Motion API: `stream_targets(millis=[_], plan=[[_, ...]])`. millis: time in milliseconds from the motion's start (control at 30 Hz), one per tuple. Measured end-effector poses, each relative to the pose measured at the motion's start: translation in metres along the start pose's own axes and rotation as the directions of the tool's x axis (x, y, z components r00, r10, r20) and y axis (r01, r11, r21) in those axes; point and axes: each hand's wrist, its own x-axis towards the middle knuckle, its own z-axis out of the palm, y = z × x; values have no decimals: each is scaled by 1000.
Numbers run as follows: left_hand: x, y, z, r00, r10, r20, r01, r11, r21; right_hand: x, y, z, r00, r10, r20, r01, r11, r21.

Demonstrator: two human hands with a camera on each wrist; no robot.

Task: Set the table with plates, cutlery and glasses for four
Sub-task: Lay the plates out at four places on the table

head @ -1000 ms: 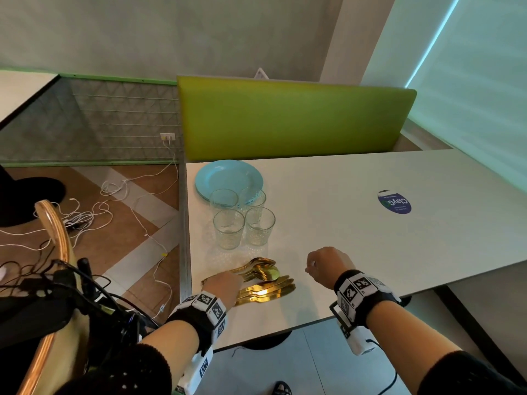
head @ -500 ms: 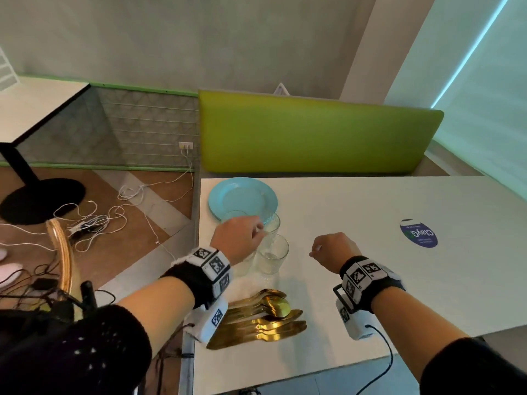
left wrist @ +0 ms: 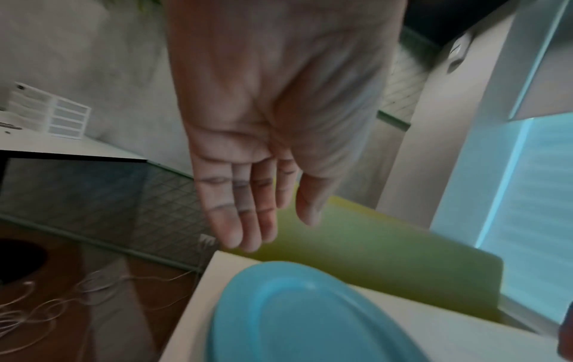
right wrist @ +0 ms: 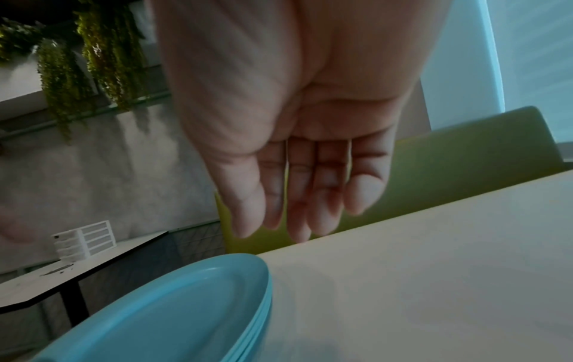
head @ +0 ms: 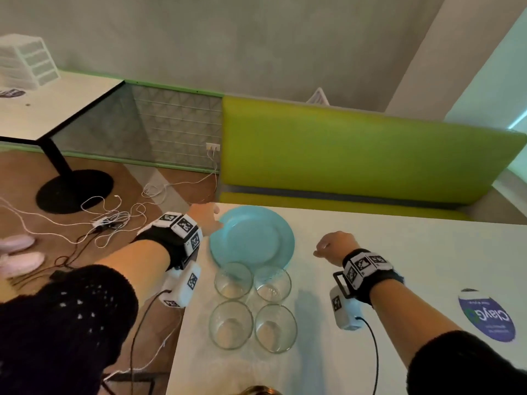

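A stack of light blue plates (head: 252, 238) (left wrist: 310, 318) (right wrist: 173, 306) lies at the table's far left corner. In front of it, several empty glasses (head: 233, 280) stand in a tight square. My left hand (head: 206, 220) (left wrist: 248, 220) is at the stack's left rim with straight fingers and holds nothing; whether it touches the rim is unclear. My right hand (head: 333, 246) (right wrist: 294, 208) hovers just right of the stack, fingers relaxed and empty. A sliver of gold cutlery (head: 256, 390) shows at the bottom edge.
The white table (head: 399, 266) stretches to the right and carries a round blue sticker (head: 486, 319). A green bench back (head: 356, 155) runs behind it. White cables (head: 114, 220) lie on the floor left of the table edge. Another table (head: 42, 109) stands far left.
My left hand left the gold cutlery, passed over the glasses and reached the plates' left rim. My right hand moved forward to the plates' right side. The view shifted forward, so the cutlery is nearly out of view.
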Motion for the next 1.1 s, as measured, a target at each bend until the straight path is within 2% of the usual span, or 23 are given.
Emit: stream_targets(millis=[100,200,300,400,600,700,900,967,1100], plan=[[22,-18,23,994,-84,65,81,995,53,29,-7,11,996,18,88,-31,988,149],[37,-29,36,989,-115,89,108,991,80,53,-17,26,987,36,157,-86,941,326],[49,-34,45,983,-134,124,130,991,41,72,-24,41,980,43,196,-114,923,368],[62,-34,55,976,-141,165,150,988,-46,88,-27,54,975,72,210,-165,867,470],[80,-37,65,961,-151,232,191,968,-161,106,-28,67,965,66,255,-182,867,464],[85,-42,68,962,-157,225,197,966,-168,107,-26,69,972,80,220,-172,880,443],[88,-35,61,966,-133,222,197,933,-300,97,-16,61,986,112,127,-164,816,555],[82,-21,43,978,-98,183,166,899,-405,91,-14,50,990,126,63,-137,778,613],[66,2,1,999,-27,31,40,835,-549,68,-12,16,987,144,-68,-59,727,684]])
